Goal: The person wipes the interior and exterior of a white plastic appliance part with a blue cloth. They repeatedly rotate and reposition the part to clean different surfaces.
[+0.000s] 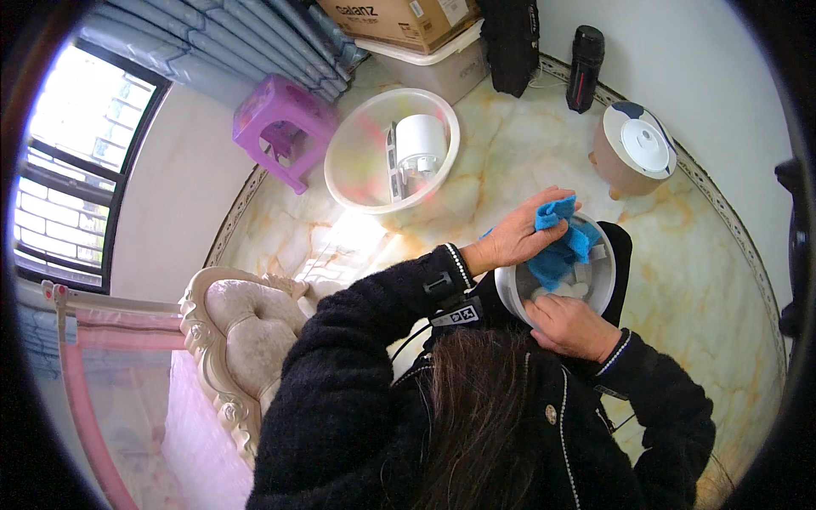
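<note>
A round translucent plastic container (607, 280) rests over my lap, its opening facing up. My left hand (526, 228) holds a blue cloth (561, 245) at the container's far left rim. Part of this cloth hangs down inside. My right hand (569, 324) grips the near rim, with the fingertips reaching inside and partly hidden. Several small white parts (579, 289) show at the bottom of the container; their exact kind is unclear.
A wide plastic basin (357, 159) on the marble-patterned floor holds a white appliance part (421, 137). Around it stand a purple stool (287, 127), a lidded storage box (440, 70), a black bottle (584, 70) and a round appliance (628, 153). A tufted bed headboard (245, 319) is at left.
</note>
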The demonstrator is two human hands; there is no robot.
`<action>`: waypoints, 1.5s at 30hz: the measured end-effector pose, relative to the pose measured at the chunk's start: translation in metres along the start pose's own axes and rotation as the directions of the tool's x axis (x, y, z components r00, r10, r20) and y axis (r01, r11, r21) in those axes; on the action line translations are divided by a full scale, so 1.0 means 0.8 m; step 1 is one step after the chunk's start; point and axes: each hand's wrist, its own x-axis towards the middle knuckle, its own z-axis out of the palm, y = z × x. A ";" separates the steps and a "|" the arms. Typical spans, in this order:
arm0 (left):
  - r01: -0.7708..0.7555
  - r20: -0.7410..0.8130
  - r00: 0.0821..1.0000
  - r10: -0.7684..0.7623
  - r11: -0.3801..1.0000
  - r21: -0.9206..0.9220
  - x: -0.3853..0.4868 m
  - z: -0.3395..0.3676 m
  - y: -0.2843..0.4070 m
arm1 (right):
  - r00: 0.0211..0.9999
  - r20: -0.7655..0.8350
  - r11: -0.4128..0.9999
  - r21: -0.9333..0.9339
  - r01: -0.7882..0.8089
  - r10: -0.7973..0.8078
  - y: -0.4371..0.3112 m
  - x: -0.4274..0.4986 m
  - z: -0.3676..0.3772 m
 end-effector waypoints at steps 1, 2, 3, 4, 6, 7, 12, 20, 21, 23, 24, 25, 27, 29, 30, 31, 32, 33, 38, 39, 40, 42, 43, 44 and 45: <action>-0.153 0.026 0.988 0.151 0.977 0.145 0.004 0.001 0.000 | 1.000 0.010 1.000 0.006 0.023 -0.023 0.002 -0.002 -0.001; -0.118 0.077 0.991 0.107 0.979 0.165 0.012 -0.003 -0.004 | 0.999 0.013 0.999 0.009 0.032 -0.032 0.004 -0.004 -0.003; -0.077 0.083 0.994 0.070 0.993 0.090 0.020 -0.006 -0.010 | 0.999 0.039 1.000 0.006 0.017 -0.018 0.006 -0.006 -0.006; -0.036 0.092 0.995 0.032 0.998 0.042 0.026 -0.007 -0.016 | 0.999 0.008 0.999 -0.012 0.047 -0.047 0.007 -0.007 -0.009; 0.012 0.079 0.997 -0.015 0.999 0.040 0.032 -0.010 -0.030 | 0.998 0.018 0.997 -0.046 0.067 -0.067 0.008 -0.011 -0.014; 0.025 0.089 0.996 -0.023 1.000 -0.017 0.033 -0.012 -0.035 | 0.998 0.011 0.997 -0.044 0.062 -0.062 0.007 -0.012 -0.015; 0.111 0.152 0.983 -0.104 0.993 -0.043 0.033 -0.022 -0.042 | 0.996 0.021 0.996 -0.013 0.087 -0.086 0.009 -0.025 -0.018; 0.173 -0.056 0.983 -0.176 0.983 -0.053 0.020 -0.012 -0.016 | 0.985 0.055 0.961 -0.218 0.171 -0.162 0.029 -0.067 -0.044; 0.218 -0.153 0.957 -0.248 0.957 -0.191 0.006 -0.007 -0.013 | 0.986 0.060 0.954 -0.250 0.168 -0.157 0.027 -0.071 -0.046; 0.123 -0.115 0.985 -0.131 0.989 -0.077 -0.013 0.001 -0.012 | 0.992 0.048 0.954 -0.275 0.121 -0.112 0.021 -0.073 -0.044; 0.057 -0.117 0.992 -0.051 0.997 0.052 -0.017 0.006 -0.013 | 0.995 0.039 0.959 -0.262 0.104 -0.097 0.017 -0.072 -0.041; -0.063 -0.117 0.990 0.081 0.987 0.145 -0.017 0.007 -0.014 | 0.996 0.056 0.965 -0.249 0.075 -0.063 0.012 -0.069 -0.036; 0.056 -0.104 0.993 -0.046 0.994 0.093 -0.005 0.004 -0.018 | 0.999 -0.041 0.987 -0.159 0.017 -0.024 0.004 -0.057 -0.024; 0.157 -0.056 0.986 -0.156 0.988 0.003 0.016 -0.005 -0.021 | 0.990 -0.133 0.996 -0.074 -0.057 0.047 0.000 -0.042 -0.009; 0.206 -0.017 0.978 -0.208 0.977 -0.059 0.026 -0.012 -0.022 | 0.991 -0.115 0.995 -0.071 -0.070 0.062 0.001 -0.035 -0.004; 0.253 0.053 0.967 -0.249 0.960 -0.118 0.033 -0.018 -0.023 | 0.991 -0.127 0.997 -0.068 -0.048 0.039 0.002 -0.033 0.001; 0.258 0.089 0.963 -0.253 0.964 -0.059 0.037 -0.023 -0.024 | 0.991 -0.135 0.998 -0.051 -0.027 0.020 0.004 -0.033 0.004; 0.256 0.150 0.956 -0.252 0.967 -0.005 0.036 -0.026 -0.026 | 0.995 -0.098 0.999 -0.033 -0.038 0.034 0.005 -0.035 0.007; 0.145 0.141 0.978 -0.152 0.988 0.061 0.010 -0.026 -0.039 | 0.994 -0.105 0.999 -0.027 -0.026 0.023 0.003 -0.058 0.012; 0.129 0.130 0.983 -0.131 0.991 0.022 0.004 -0.023 -0.038 | 0.988 -0.151 1.000 -0.025 -0.006 0.002 0.004 -0.060 0.012; 0.029 0.083 0.996 -0.038 0.994 0.108 -0.001 -0.023 -0.035 | 0.995 -0.099 0.998 -0.050 -0.032 0.027 0.003 -0.062 0.012; -0.006 0.045 0.999 0.001 0.992 0.125 -0.011 -0.019 -0.020 | 0.997 -0.078 0.997 -0.076 -0.026 0.020 0.002 -0.062 0.012; 0.140 -0.016 0.990 -0.139 0.986 0.086 -0.016 -0.017 -0.011 | 0.996 -0.089 0.996 -0.084 -0.031 0.023 0.001 -0.059 0.011; 0.353 -0.026 0.934 -0.356 0.932 -0.077 -0.023 -0.013 0.001 | 0.995 -0.098 0.995 -0.094 -0.036 0.027 0.001 -0.057 0.009; 0.214 -0.043 0.976 -0.212 0.974 0.071 -0.031 -0.006 0.010 | 0.997 -0.056 0.994 -0.095 -0.058 0.053 0.000 -0.055 0.005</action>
